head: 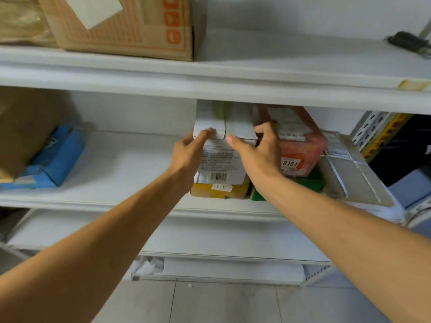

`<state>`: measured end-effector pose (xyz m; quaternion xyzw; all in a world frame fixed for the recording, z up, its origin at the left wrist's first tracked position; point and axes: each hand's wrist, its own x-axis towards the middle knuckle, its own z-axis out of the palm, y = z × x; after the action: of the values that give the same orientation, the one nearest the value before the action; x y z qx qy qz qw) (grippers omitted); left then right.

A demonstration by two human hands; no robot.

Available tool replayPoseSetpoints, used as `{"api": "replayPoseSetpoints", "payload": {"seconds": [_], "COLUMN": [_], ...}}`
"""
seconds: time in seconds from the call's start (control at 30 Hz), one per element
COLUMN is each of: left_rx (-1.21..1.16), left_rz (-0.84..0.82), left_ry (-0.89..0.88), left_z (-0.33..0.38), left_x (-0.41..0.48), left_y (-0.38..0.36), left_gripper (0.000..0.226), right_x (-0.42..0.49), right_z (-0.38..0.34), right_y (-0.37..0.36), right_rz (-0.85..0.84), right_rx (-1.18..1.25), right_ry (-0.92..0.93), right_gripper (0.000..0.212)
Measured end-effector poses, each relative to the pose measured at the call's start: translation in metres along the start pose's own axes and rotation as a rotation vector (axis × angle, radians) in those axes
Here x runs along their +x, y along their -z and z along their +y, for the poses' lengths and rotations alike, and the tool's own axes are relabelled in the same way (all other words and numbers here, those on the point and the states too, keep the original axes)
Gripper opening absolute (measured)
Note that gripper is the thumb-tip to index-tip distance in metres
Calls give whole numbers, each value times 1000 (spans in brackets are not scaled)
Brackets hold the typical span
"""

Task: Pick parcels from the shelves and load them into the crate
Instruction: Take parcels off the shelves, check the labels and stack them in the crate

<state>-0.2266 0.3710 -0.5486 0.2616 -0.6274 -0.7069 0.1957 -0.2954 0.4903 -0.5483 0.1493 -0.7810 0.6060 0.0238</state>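
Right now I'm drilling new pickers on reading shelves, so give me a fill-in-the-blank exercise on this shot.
1. The left hand and right hand grip the labelled parcel, coloured ____.
2. It rests on a ____ box.
3. The red parcel bears number ____.
4. The blue parcel lies ____ of both hands.

Missing words: white; yellow; 0164; left

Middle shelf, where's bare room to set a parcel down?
Bare shelf between the blue parcel and the white box. Crowded right of it: red box, green box and grey parcel packed together.
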Motion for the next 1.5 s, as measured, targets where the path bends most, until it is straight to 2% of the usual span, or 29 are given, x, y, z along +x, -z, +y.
{"api": "replayPoseSetpoints", "payload": {"seconds": [0.17,0.33,0.47,0.6,0.77,0.83,0.93,0.97,1.1,1.13,1.23,1.27,1.33,1.43,1.5], "left_rx": [33,37,56,196,414,453,546,569,610,536,335,260,79,-14,-24], "left_rz": [9,-92,-174,-124,-76,-66,-122,-147,-277,-270,-106,-116,-241,-285,-248], "left_ry": [-20,-70,-145,-225,-317,-278,-290,-305,-297,-260,-123,-47,75,115,113], "left_z": [-5,-7,0,13,17,12,-3,-7,-1,4,11,11,6,2,1], "left_x": [-26,-53,-70,-81,-98,-102,-112,-114,-105,-102,-95,-96,-98,-104,-109], "left_y": [18,38,44,48,50,53,57,58,67,70,81,85,88,91,93], "left_gripper": [17,10,31,47,66,69,58,55,74,77,91,90,74,56,55], "right_x": [-25,-46,-54,-63,-64,-66,-70,-71,-72,-71,-71,-71,-71,-72,-73], "right_z": [-10,-20,-34,-49,-57,-53,-43,-40,-33,-33,-36,-36,-34,-28,-24], "right_y": [-1,4,9,8,11,10,10,10,14,16,23,24,29,36,41], "right_rz": [-4,-100,-125,-137,-189,-229,-356,-389,-365,-356,-434,-469,-524,-580,-568], "right_rx": [6,-34,-48,23,12,-17,-84,-84,45,113,263,287,323,326,323], "right_ry": [-85,-123,-190,-275,-371,-422,-464,-482,-500,-523,-578,-579,-582,-564,-564], "right_gripper": [49,49,47,55,54,69,107,108,71,67,67,65,64,68,50]}}
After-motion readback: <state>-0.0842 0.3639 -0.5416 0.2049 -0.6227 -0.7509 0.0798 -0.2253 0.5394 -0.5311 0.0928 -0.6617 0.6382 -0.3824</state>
